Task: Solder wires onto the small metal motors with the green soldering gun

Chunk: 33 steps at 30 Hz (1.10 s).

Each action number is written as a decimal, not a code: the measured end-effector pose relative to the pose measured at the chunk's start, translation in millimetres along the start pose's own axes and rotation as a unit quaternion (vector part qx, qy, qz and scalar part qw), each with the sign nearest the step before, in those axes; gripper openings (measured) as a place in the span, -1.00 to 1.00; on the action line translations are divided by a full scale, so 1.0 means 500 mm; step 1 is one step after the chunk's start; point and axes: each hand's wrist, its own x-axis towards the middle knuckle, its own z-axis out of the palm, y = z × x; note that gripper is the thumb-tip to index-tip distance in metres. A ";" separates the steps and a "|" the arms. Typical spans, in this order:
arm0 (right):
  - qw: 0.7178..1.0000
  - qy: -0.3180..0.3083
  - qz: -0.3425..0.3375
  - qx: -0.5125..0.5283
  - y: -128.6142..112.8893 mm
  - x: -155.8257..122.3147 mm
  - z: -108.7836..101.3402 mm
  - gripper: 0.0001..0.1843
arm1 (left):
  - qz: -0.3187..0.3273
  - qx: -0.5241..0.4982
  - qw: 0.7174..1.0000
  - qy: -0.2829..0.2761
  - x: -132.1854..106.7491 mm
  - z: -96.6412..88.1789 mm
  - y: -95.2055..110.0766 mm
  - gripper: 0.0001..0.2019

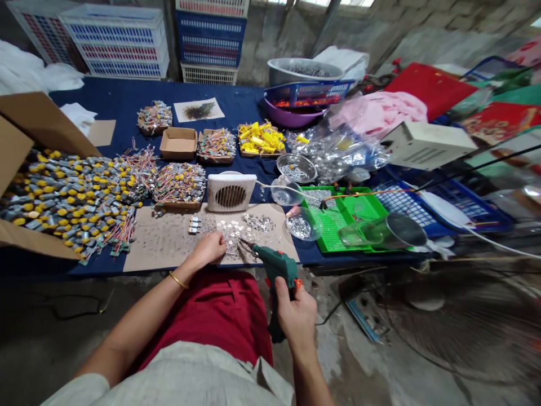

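My right hand (296, 310), lower centre of the frame, grips a green gun-shaped tool (279, 264), its tip angled up and left over a brown cardboard sheet (154, 242) mid-frame. My left hand (211, 248) bends at the sheet's front edge, near that tip; from this angle I cannot tell whether its fingers are closed on anything. Just above it stand small silver units (194, 225) in a short column, with loose metal pieces (258, 223) scattered to their right. A white vented unit (232, 193) stands behind the pieces. Yellow-and-grey motors (71, 197) fill a cardboard box (51, 121) at left; a green tray (333, 239) sits right of centre.
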 end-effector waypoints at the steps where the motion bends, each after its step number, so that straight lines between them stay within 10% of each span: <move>1: 1.000 -0.001 0.004 0.002 0.001 0.000 0.000 -0.41 | 0.000 -0.001 1.000 -0.001 0.000 0.000 0.001 -0.86; 17: 0.999 -0.001 0.047 0.027 -0.002 0.000 -0.007 -0.38 | 0.021 -0.053 0.998 0.007 -0.009 -0.004 0.004 -0.87; 23: 0.972 -0.013 0.198 0.125 0.015 -0.001 -0.032 -0.29 | -0.041 -0.162 0.985 0.044 -0.057 -0.039 -0.093 -0.82; 28: 0.977 0.002 0.177 0.117 0.012 0.037 -0.007 -0.23 | -0.087 -0.062 0.986 0.127 -0.104 -0.080 -0.185 -0.80; 33: 0.974 -0.021 0.170 0.150 -0.013 0.057 0.035 -0.25 | -0.029 0.031 0.981 0.191 -0.105 -0.119 -0.183 -0.71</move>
